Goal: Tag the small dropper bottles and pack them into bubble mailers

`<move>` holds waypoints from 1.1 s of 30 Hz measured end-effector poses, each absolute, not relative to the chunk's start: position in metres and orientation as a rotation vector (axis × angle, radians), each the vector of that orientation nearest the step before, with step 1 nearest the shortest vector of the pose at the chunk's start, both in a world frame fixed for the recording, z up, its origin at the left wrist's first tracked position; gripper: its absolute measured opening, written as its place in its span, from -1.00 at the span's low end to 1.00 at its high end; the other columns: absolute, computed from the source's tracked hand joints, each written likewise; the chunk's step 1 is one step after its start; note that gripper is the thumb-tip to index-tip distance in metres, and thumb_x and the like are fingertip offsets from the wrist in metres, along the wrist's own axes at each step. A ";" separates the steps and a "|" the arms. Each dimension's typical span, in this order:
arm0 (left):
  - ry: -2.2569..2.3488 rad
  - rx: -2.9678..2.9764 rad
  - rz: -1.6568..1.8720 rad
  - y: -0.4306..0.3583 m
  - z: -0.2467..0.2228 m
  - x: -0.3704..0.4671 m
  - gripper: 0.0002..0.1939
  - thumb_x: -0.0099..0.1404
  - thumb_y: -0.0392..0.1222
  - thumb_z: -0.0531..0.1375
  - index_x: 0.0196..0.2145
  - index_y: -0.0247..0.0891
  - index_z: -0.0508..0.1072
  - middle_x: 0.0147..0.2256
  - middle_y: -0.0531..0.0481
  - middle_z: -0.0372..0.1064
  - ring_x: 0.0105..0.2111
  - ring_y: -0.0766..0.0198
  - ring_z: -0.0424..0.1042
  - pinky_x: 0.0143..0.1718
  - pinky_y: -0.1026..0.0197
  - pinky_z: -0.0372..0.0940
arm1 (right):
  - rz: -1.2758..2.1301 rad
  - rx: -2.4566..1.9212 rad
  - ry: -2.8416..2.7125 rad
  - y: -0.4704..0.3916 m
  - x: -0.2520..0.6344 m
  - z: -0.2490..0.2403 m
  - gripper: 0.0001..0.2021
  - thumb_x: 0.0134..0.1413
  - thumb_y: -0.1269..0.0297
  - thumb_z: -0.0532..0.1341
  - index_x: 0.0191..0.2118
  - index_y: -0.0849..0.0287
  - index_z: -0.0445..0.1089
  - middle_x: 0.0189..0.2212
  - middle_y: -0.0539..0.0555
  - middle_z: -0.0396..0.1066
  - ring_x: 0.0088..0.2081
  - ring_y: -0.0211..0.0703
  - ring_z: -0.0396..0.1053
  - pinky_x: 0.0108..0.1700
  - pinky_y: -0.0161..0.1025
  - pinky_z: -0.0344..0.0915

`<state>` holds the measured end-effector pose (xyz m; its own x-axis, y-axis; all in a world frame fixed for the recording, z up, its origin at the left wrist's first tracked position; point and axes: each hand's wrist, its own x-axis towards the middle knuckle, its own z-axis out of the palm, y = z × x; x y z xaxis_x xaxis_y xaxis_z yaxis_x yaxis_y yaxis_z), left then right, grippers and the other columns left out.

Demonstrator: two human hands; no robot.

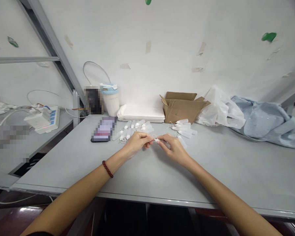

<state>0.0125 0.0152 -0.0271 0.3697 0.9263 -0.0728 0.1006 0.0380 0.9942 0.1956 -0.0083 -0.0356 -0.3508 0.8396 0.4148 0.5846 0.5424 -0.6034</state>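
Observation:
Just above the middle of the table, my left hand (139,141) is closed in a pinch at the end of a thin, pale cord. My right hand (173,147) grips a small white translucent tube (156,140), its tip pointing at the left fingertips. The palm side of that hand hides most of the tube. Similar white tubes with thin cords lie in a left pile (127,131) behind my left hand. A right pile (184,132) of the same kind lies just beyond my right hand.
Along the wall stand a blue-lidded cup (110,101), a stack of white flat packs (142,114), an open cardboard box (183,109), a white plastic bag (220,109) and light blue cloth (267,121). A phone (103,129) lies left; a power strip (51,119) sits on the neighbouring table.

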 end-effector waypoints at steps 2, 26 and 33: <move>1.015 1.383 0.832 0.014 -0.026 0.013 -0.76 0.10 -0.10 0.22 -0.56 -0.36 0.43 -0.57 0.01 0.30 -0.57 0.38 0.24 -0.51 0.27 0.16 | 0.466 -1.140 -2.074 -0.009 0.195 -0.036 -0.77 0.20 0.24 0.05 -0.24 0.19 0.42 -0.36 0.12 0.47 -0.30 -0.12 0.33 -0.28 -0.20 0.25; 0.972 1.433 0.907 0.017 -0.025 0.014 -0.72 0.10 -0.05 0.24 -0.57 -0.35 0.42 -0.58 0.02 0.30 -0.58 0.39 0.25 -0.52 0.29 0.15 | 0.631 -1.183 -1.944 -0.007 0.195 -0.028 -0.78 0.15 0.19 0.11 -0.25 0.15 0.45 -0.33 0.06 0.50 -0.28 -0.15 0.39 -0.24 -0.22 0.27; 1.009 1.459 0.878 0.015 -0.028 0.013 -0.77 0.08 -0.10 0.22 -0.57 -0.34 0.44 -0.59 0.01 0.32 -0.59 0.38 0.24 -0.54 0.28 0.15 | 0.756 -1.175 -1.931 -0.009 0.194 -0.029 -0.79 0.14 0.20 0.10 -0.27 0.15 0.45 -0.31 0.07 0.49 -0.26 -0.14 0.40 -0.25 -0.22 0.27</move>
<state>0.0133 0.0151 -0.0282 0.3617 0.9323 -0.0107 0.1177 -0.0343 0.9925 0.1944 -0.0094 -0.0288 -0.3064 0.9075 0.2874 0.4714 0.4070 -0.7824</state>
